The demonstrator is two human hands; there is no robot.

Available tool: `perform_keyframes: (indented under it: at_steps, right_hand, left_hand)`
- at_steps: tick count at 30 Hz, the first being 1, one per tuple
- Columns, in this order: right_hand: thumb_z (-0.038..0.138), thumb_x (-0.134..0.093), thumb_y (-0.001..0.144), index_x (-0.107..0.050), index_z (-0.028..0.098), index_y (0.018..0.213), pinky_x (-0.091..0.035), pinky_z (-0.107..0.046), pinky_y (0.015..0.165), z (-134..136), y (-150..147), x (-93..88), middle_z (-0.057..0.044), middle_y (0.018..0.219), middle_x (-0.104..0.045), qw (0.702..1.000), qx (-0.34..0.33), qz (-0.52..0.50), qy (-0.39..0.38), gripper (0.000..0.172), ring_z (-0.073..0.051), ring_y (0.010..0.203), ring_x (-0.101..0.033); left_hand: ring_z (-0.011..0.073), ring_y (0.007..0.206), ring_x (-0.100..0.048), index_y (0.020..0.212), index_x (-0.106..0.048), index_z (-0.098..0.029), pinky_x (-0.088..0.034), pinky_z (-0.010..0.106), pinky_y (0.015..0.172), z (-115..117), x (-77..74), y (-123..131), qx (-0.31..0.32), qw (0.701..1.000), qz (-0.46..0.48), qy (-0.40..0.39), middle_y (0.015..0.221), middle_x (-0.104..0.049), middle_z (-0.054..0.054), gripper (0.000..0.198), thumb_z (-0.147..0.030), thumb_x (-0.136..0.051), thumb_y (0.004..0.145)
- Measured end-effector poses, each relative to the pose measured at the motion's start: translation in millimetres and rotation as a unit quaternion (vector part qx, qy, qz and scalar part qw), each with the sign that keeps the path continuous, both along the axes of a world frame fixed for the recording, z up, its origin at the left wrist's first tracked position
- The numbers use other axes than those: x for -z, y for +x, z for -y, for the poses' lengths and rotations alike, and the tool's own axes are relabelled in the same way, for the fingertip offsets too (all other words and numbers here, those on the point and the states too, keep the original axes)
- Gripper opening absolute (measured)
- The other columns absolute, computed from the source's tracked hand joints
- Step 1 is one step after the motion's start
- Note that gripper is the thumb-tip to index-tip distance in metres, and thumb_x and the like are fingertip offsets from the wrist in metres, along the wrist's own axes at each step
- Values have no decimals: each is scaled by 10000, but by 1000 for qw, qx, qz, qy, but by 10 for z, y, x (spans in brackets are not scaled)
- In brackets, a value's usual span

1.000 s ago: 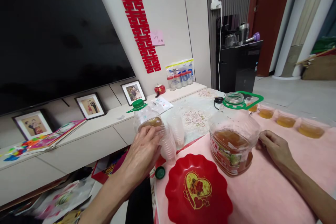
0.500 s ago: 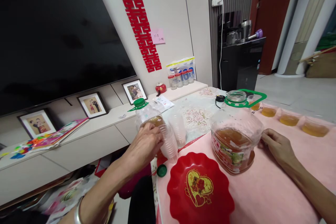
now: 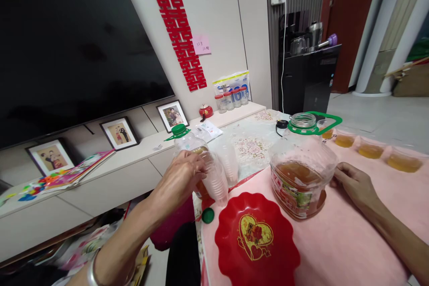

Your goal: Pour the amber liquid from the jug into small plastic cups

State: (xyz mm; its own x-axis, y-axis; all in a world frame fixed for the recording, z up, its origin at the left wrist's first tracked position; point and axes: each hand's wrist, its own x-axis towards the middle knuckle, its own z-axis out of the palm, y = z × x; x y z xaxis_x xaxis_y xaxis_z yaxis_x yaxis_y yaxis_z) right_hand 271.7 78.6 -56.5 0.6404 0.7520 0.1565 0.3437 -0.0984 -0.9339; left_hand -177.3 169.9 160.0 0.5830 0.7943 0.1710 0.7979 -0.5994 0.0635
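Note:
My left hand [image 3: 187, 170] is closed with its fingertips pinched at the rim of a stack of clear plastic cups [image 3: 216, 183]. A second stack of cups [image 3: 229, 161] stands just behind. Beyond my left hand is a green-capped plastic jug [image 3: 191, 142] holding amber liquid, partly hidden by the hand. My right hand [image 3: 357, 183] rests with curled fingers against the right side of a larger uncapped jug [image 3: 298, 183]. This jug is about half full of brownish liquid. The fingertips of my right hand are hidden behind the jug's edge.
A red scalloped plate [image 3: 231, 237] and a green cap [image 3: 208, 215] lie on the pink cloth [image 3: 355, 250]. Several filled cups [image 3: 370, 149] line the far right edge. A black coiled item [image 3: 282, 124] sits behind the large jug. Framed photos [image 3: 119, 133] stand on the cabinet.
My left hand has shifted slightly up and left at the cup stack's rim, its fingers drawn in. My right hand and the large jug look unmoved.

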Motion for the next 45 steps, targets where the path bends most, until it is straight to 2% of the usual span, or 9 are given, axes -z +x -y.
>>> perform_keyframes:
  at_steps: [4,10,15,19,22,33,39,42,45]
  right_hand:
    - [836,-668,705,-610,234,613,-427,-389,672,-1,-13,-6,-26,583,-643,1000,2,0,4,612,-222,614,-560]
    - [705,-696,854,-595,217,685,-449,-335,649,-10,29,61,22,610,-614,1000,1,6,12,526,-165,600,-558]
    - [521,-675,1008,-612,186,804,-515,-289,666,-9,87,151,49,720,-602,1000,-15,4,14,397,-117,639,-578]
    - [515,-701,985,-602,192,791,-511,-294,667,-20,91,174,53,699,-601,999,-20,-7,34,390,-122,633,-584]
    - [536,-732,924,-581,221,737,-489,-313,658,-32,79,162,47,635,-607,999,-18,-17,49,396,-147,611,-587]
    - [559,-804,796,-557,272,668,-475,-351,629,-36,41,96,30,563,-608,995,-21,-60,71,400,-188,579,-578]
    - [490,-793,889,-611,201,773,-494,-292,639,-24,30,74,62,642,-602,985,-69,-115,107,361,-126,595,-577]
    - [534,-815,849,-675,204,881,-566,-339,738,-21,-1,21,11,808,-700,968,-130,-170,128,359,-155,721,-660]
    - [612,-839,775,-747,252,1006,-599,-430,911,-7,-60,-46,-62,1067,-779,944,-208,-220,132,438,-251,973,-738]
  left_hand:
    - [246,1020,-593,881,-793,-198,-526,426,923,99,-140,-29,8,998,28,60,997,-777,53,223,-203,-582,953]
    - [158,1057,-634,977,-714,-231,-572,323,903,523,-192,47,165,950,125,234,1068,-768,-5,112,-198,-609,997]
    - [139,1081,-590,938,-668,-224,-542,303,947,836,331,238,187,965,124,138,1042,-726,-7,136,-126,-594,996]
    - [197,1058,-601,910,-679,-210,-563,337,835,922,891,303,165,977,80,112,1030,-737,33,224,-166,-502,1040]
    - [225,1065,-623,931,-701,-203,-587,373,841,937,1159,288,164,978,51,117,1065,-751,40,264,-196,-466,1051]
    - [295,1149,-674,1077,-754,-165,-654,436,891,883,1404,218,162,969,11,186,1195,-786,66,250,-189,-513,1016]
    - [384,1374,-568,1525,-440,-149,-644,606,1009,1074,1378,270,106,976,55,183,1485,-614,197,637,-166,-662,928]
    - [402,1443,-558,1662,-209,-188,-665,581,1021,1257,1368,469,91,984,115,101,1608,-481,231,845,-363,-645,960]
    - [510,1529,-441,1686,27,-247,-645,656,1004,1417,1449,795,40,976,213,-16,1706,-286,290,1120,-539,-711,896]
